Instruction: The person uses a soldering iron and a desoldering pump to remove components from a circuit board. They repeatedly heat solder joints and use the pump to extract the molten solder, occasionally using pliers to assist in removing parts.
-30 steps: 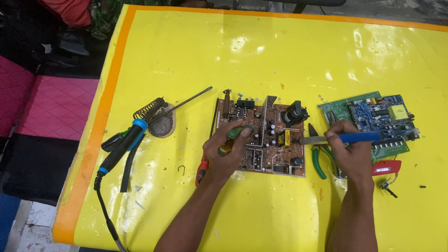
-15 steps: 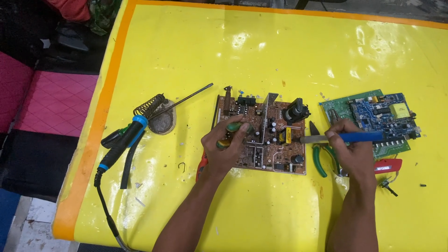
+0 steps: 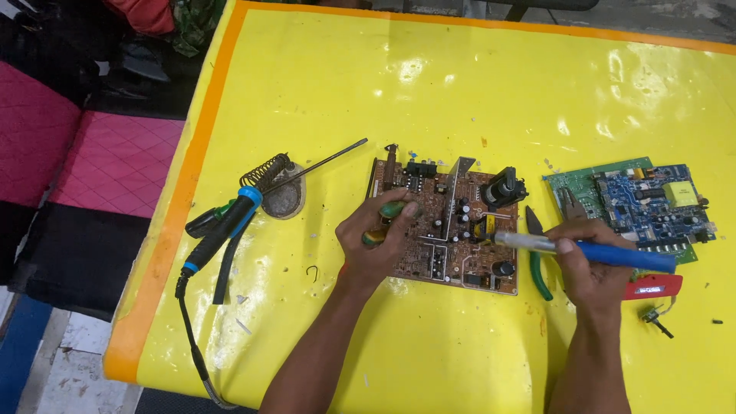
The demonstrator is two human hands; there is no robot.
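A brown circuit board (image 3: 452, 222) crowded with components lies in the middle of the yellow table (image 3: 460, 92). My left hand (image 3: 376, 241) rests on the board's left edge, closed around a small green-handled tool (image 3: 389, 210). My right hand (image 3: 586, 261) grips a blue-handled tool (image 3: 606, 254) whose silver tip (image 3: 502, 238) points left onto the board near a yellow component. Green-handled pliers (image 3: 537, 253) lie between the board and my right hand.
A green and blue circuit board (image 3: 652, 203) lies at the right, with a red tool (image 3: 652, 287) near it. A soldering iron (image 3: 230, 222) rests on a coiled stand (image 3: 280, 192) at the left, its cable trailing off the front edge. Pink cushions (image 3: 107, 161) sit left of the table.
The tool tip has shifted slightly left over the brown board. Both hands otherwise stay in place.
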